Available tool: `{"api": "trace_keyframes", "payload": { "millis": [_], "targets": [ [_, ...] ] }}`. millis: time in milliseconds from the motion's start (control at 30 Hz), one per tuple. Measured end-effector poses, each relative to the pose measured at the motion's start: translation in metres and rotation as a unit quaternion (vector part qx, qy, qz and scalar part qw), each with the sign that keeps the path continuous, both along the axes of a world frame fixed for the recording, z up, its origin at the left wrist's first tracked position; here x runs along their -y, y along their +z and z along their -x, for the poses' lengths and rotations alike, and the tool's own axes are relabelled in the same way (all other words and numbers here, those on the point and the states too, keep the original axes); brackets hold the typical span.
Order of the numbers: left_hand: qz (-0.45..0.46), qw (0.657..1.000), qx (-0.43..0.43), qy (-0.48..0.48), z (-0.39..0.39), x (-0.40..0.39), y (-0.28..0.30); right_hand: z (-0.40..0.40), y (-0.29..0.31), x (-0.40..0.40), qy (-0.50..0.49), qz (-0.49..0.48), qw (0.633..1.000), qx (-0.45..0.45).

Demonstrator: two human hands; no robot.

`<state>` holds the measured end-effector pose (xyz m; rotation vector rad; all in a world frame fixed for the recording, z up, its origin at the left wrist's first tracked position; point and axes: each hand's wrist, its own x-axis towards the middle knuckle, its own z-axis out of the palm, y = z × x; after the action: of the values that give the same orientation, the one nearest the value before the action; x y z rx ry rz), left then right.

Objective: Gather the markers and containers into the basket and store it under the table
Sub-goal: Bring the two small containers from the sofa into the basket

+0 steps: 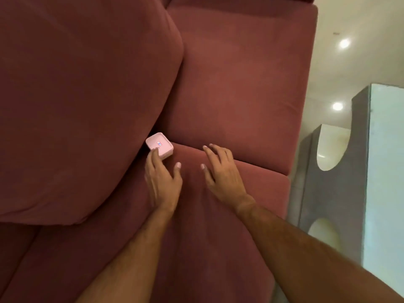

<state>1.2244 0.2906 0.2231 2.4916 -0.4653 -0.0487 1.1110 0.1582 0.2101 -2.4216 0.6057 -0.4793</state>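
Cushion: large, dark red, fills the left; its lower right edge overhangs the box.
Box: small, pale pink, square with rounded corners, raised rim round the lid, tiny blue-and-white label at lid centre. Lies tilted in the crevice where cushion, backrest and seat meet, on the seat's far edge.
Left hand: open, fingers spread; one fingertip touches the near edge of the box, thumb off to the right and clear of it. No grip closed on anything.
Right hand: open, palm down, fingers fanned over the seat, just right of the left hand; holds nothing.
Sofa: same dark red fabric; both forearms cross the seat.
Floor: glossy, pale, with light spots, far right.
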Motion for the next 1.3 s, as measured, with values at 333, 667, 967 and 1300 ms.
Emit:
{"api": "trace_keyframes", "payload": {
  "millis": [333,667,967,1300],
  "targets": [
    [0.142,0.976,-0.121,0.109,-0.076,0.009,-0.035,-0.130,-0.024,-0.036,0.036,-0.174,0.984,-0.029],
    [0.229,0.946,-0.198,0.119,-0.058,0.036,-0.046,-0.116,-0.043,-0.033,0.015,-0.173,0.985,-0.009],
    [0.242,0.935,-0.252,0.063,0.039,0.092,-0.033,-0.013,-0.037,0.007,-0.085,-0.178,0.980,0.028],
    [0.224,0.927,-0.299,-0.041,0.187,0.152,-0.019,0.144,-0.029,0.048,-0.220,-0.185,0.956,0.059]
  ]
}}
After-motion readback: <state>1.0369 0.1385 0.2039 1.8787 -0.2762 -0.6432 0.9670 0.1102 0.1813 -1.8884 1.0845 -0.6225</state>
